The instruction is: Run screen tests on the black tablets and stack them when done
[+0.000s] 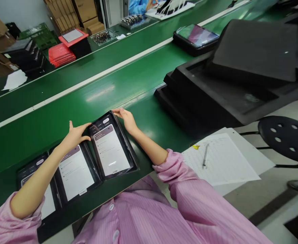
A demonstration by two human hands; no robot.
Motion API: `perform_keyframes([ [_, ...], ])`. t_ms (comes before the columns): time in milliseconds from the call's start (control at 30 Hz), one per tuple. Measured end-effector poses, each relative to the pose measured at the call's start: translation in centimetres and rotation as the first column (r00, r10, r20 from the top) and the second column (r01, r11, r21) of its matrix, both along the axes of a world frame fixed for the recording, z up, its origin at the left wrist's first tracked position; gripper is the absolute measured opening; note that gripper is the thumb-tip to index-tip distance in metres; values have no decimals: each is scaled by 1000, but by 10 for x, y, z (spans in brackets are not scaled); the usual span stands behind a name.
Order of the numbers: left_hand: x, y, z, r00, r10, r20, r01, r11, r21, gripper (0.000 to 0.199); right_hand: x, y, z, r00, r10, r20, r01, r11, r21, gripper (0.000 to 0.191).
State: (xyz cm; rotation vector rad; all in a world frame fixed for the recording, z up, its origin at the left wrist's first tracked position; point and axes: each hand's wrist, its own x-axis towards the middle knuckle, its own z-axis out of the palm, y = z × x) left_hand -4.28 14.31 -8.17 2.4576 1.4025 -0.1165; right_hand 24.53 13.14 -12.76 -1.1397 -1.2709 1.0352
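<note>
A tablet (112, 149) with a lit screen lies in a black tray on the green bench, tilted a little against its neighbours. My left hand (74, 138) is at its upper left edge, fingers parted, fingertips and thumb against the rim. At the upper right corner my right hand (126, 119) has its fingers curled over the edge, so the tablet sits between both hands. Left of it is a second lit tablet (75, 173), partly under my left forearm. A third tablet (48, 203) lies farther left, largely covered by that arm.
Black foam trays (240, 84) are stacked on the right, with another tablet (197, 35) behind. A pen (205, 156) rests on written sheets (225, 162) beside a black stool (286, 139). Across the green conveyor (75, 96) stand red trays (61, 56) and a person in blue sleeves (138, 6).
</note>
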Motion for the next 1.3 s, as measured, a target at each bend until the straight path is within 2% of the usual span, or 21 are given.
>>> perform_keyframes([
  [100,0,-7,2,999,32,4,-32,999,9,64,7,1,-1,956,-77,284,72,997,29,76],
  [200,-11,-14,11,980,198,12,-198,980,-9,64,13,2,-2,847,-130,516,106,991,76,70],
  [300,-33,-17,20,909,416,40,-411,907,-86,61,15,1,-2,806,-87,585,-20,985,173,55],
  [367,-45,-19,24,888,457,58,-446,884,-143,60,13,0,-1,785,-53,617,-109,969,222,47],
  [433,-49,-22,25,898,436,64,-421,892,-166,57,12,-2,0,756,-54,653,-133,963,234,40],
  [533,-45,-27,22,921,388,26,-382,916,-126,55,12,-3,-2,737,-92,670,-102,964,244,37],
  [633,-47,-31,22,925,380,4,-376,919,-118,57,16,-2,-6,798,-168,579,-35,946,322,41],
  [733,-71,-37,27,929,369,26,-359,916,-178,61,19,1,-9,855,-236,463,58,929,366,41],
  [833,-107,-49,32,923,381,-53,-384,902,-197,62,18,2,-12,883,-245,399,97,930,355,40],
  [933,-138,-69,32,883,458,-102,-466,881,-77,58,16,1,-14,893,-228,389,85,933,350,40],
  [1067,-160,-105,25,860,511,-3,-499,842,207,53,14,2,-18,898,-226,378,96,938,332,40],
  [1200,-162,-141,15,851,523,43,-503,789,352,48,13,4,-20,900,-256,353,135,934,332,40],
  [1300,-153,-154,12,842,540,6,-499,773,392,44,12,4,-20,902,-264,341,147,932,332,42],
])
